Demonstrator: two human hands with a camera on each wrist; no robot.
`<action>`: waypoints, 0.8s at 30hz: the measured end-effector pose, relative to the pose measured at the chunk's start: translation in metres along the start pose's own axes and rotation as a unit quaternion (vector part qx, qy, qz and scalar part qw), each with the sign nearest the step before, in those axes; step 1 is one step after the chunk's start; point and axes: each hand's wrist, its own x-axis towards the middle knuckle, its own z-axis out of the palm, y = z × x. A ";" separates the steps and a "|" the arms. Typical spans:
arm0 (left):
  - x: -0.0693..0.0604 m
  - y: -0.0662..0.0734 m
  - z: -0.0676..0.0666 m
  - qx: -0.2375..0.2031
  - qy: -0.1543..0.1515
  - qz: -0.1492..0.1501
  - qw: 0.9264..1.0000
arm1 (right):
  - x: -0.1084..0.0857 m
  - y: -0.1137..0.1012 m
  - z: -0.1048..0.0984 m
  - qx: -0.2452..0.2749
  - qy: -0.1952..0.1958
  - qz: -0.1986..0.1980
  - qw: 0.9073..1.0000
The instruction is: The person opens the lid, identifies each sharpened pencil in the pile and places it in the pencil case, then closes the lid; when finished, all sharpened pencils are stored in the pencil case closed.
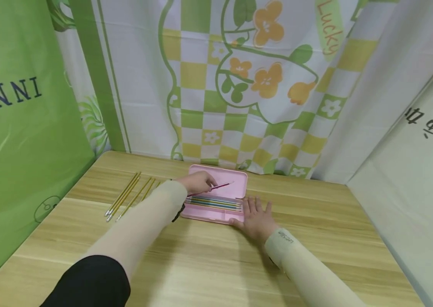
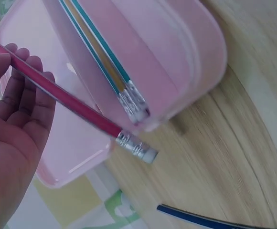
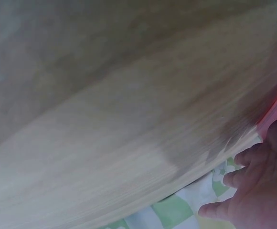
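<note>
A red pencil [image 2: 81, 104] with a white eraser is pinched between the thumb and fingers of my left hand [image 1: 197, 182]. It hangs at a slant over the open pink pencil case [image 1: 206, 216], above the hinge side. Inside the case, several blue and yellow pencils [image 1: 216, 204] lie side by side in the long compartment; their eraser ends show in the left wrist view. My right hand [image 1: 258, 219] rests against the case's right end, fingers spread and straight, the thumb at the front corner. In the right wrist view that hand [image 3: 267, 186] sits beside a pink edge.
Several yellow pencils [image 1: 126, 194] lie loose on the wooden table [image 1: 209, 264] to the left, some partly behind my left sleeve. A dark blue strip [image 2: 210, 222] shows low in the left wrist view. A patterned curtain [image 1: 262, 140] hangs along the table's back edge.
</note>
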 end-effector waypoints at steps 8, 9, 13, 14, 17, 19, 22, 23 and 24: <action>0.013 0.004 0.011 0.059 -0.021 0.051 0.997 | 0.000 0.000 0.002 0.004 0.008 -0.002 1.000; 0.015 0.004 0.013 0.066 -0.021 0.060 0.996 | 0.000 -0.001 0.002 0.007 0.010 -0.003 1.000; 0.023 0.006 0.024 0.071 -0.018 0.083 0.994 | 0.000 -0.001 0.003 0.009 0.012 -0.006 1.000; 0.023 0.007 0.026 0.073 -0.018 0.084 0.994 | 0.000 -0.001 0.003 0.009 0.011 -0.007 1.000; 0.023 0.010 0.032 0.093 -0.021 0.074 0.993 | 0.002 0.000 0.004 0.005 0.010 -0.007 1.000; 0.023 0.010 0.036 0.109 -0.027 0.062 0.992 | 0.001 0.000 0.004 0.000 0.010 -0.005 1.000; 0.024 0.009 0.041 0.124 -0.036 0.042 0.991 | -0.001 0.000 0.002 0.001 0.020 -0.005 1.000; 0.024 0.008 0.042 0.127 -0.038 0.038 0.990 | -0.002 -0.001 0.002 0.000 0.021 -0.005 1.000; 0.024 0.008 0.043 0.128 -0.038 0.036 0.990 | -0.002 -0.001 0.002 -0.002 0.023 -0.006 1.000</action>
